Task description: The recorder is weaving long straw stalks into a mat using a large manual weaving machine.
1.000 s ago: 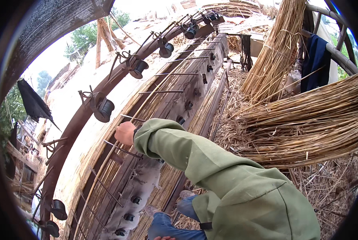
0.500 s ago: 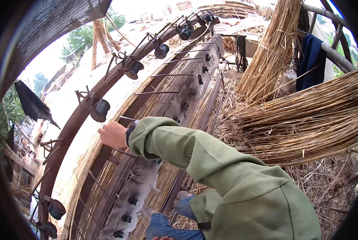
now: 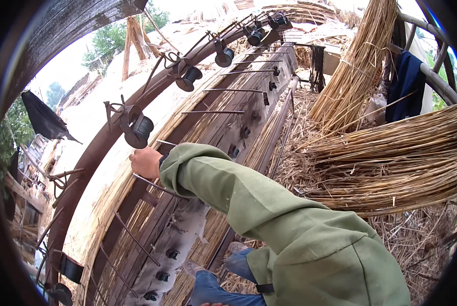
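Note:
My right hand (image 3: 145,162), in a green sleeve (image 3: 269,209), reaches across a long rack to the left. Its fingers are curled closed over the edge of the pale reed layer (image 3: 111,196); what they hold, if anything, is hidden. Just above the hand hangs a spool of dark wire (image 3: 139,131) in a bracket on the curved brown metal beam (image 3: 85,168). A thin metal rod (image 3: 159,184) passes just below the hand. Only a sliver of what seems to be my left hand (image 3: 215,304) shows at the lower edge, its fingers mostly cut off.
More wire spools (image 3: 189,78) line the beam. Metal rods (image 3: 136,238) cross the rack beside a pale, worn strip (image 3: 180,234) with dark fittings. To the right lie a large reed bundle (image 3: 391,158) and loose straw; another bundle (image 3: 356,66) leans upright near dark blue cloth (image 3: 406,84).
The view has shifted slightly, and the rack's spools and rods appear farther right. My right hand sits closer beneath the nearest spool, still closed. The lower left spool shows at a different angle.

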{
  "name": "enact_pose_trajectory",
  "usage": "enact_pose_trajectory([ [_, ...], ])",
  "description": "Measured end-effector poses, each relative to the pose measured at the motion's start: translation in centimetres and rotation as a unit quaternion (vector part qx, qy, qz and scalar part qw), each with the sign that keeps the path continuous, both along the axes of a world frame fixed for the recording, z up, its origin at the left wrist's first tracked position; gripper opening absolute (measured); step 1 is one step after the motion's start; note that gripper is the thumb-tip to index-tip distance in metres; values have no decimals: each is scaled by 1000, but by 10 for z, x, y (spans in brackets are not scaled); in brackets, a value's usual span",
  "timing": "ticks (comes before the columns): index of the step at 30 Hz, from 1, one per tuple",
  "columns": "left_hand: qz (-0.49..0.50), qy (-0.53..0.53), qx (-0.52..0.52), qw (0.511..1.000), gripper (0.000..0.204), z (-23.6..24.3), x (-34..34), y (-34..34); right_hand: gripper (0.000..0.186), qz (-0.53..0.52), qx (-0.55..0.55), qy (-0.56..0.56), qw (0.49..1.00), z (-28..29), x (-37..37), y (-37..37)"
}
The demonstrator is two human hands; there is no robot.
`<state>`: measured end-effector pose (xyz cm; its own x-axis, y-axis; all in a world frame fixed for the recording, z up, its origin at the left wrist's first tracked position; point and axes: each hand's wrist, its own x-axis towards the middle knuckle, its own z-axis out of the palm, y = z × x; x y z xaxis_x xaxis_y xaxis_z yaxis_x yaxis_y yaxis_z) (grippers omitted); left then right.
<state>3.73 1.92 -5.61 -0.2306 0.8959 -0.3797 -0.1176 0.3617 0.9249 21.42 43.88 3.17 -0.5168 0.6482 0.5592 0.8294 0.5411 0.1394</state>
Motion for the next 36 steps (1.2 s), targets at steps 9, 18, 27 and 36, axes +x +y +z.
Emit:
enact_pose_trajectory([
  [9, -4, 1, -1, 1000, 26, 3, 1, -2, 15, -15, -52, 48, 997, -10, -8, 4],
  [18, -10, 37, 33, 999, 30, -9, -6, -9, 15, 143, -30, 143, 979, 21, 16, -103],
  [27, -37, 87, 86, 992, 28, -19, 7, -23, 30, 386, 15, 161, 908, -26, 35, -284],
  [36, -37, -18, 66, 997, 23, -65, -2, -50, 36, 353, -76, 222, 906, -39, 50, -334],
])
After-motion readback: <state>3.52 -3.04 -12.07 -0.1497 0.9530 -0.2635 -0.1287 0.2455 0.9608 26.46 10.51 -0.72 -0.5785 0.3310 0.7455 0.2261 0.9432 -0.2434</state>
